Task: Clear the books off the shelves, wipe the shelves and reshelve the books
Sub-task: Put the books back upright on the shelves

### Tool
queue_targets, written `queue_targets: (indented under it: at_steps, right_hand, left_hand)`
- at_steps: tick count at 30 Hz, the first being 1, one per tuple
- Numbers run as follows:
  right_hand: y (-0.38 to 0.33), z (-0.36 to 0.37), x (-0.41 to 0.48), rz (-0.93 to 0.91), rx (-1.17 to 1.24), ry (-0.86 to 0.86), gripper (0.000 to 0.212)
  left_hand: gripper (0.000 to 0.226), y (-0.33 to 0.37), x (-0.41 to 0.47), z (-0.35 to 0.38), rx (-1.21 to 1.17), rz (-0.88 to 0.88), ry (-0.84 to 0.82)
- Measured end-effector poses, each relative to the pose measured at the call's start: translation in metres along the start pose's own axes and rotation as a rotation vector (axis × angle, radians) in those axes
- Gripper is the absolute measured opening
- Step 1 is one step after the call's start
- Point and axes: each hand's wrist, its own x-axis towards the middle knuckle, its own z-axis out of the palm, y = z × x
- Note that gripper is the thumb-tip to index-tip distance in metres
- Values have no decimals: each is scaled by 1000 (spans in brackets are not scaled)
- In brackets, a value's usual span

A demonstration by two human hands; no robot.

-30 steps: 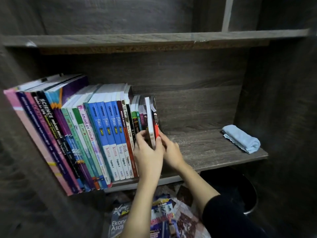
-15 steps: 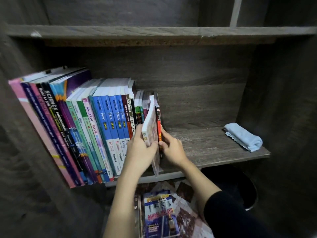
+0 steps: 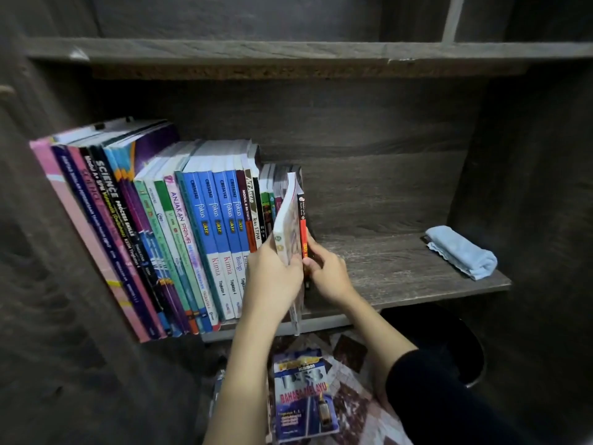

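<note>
A row of upright books (image 3: 199, 232) leans left along the left half of the wooden shelf (image 3: 394, 268). My left hand (image 3: 272, 277) grips a thin white paperback (image 3: 287, 232) at the row's right end, tilted and pulled partly out past the shelf's front edge. Just right of it stands a thin red-spined book (image 3: 302, 229), which my right hand (image 3: 327, 274) pinches near its lower part. A folded light-blue cloth (image 3: 462, 252) lies at the shelf's far right end.
An upper shelf board (image 3: 288, 53) runs overhead. Below the shelf, a "Bahasa Melayu" book (image 3: 305, 393) lies on a patterned floor with other books. A dark round stool (image 3: 462, 345) sits under the shelf's right side. Dark side panels close in left and right.
The white paperback has been drawn forward out of the row and tilted; a second ago it stood flush with the others. My right hand stays on the red-spined book.
</note>
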Motion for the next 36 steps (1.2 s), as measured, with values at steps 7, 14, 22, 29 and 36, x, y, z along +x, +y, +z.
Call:
queue_targets:
  at_steps: [7, 14, 22, 29, 36]
  right_hand:
    - [-8, 0, 1, 17, 74, -78, 51]
    - [-21, -31, -3, 140, 199, 29, 54]
    - [-59, -58, -107, -281, 143, 143, 48]
    - [-41, -44, -104, -177, -108, 8, 89]
    - [-28, -20, -77, -62, 24, 206, 86]
  left_hand:
    - [12, 6, 2, -44, 2, -40, -86]
    - [11, 11, -6, -65, -132, -38, -51]
    - [14, 23, -6, -41, -338, -29, -144]
    - [18, 29, 2, 12, -222, 29, 12]
    - [35, 33, 8, 47, -140, 95, 85]
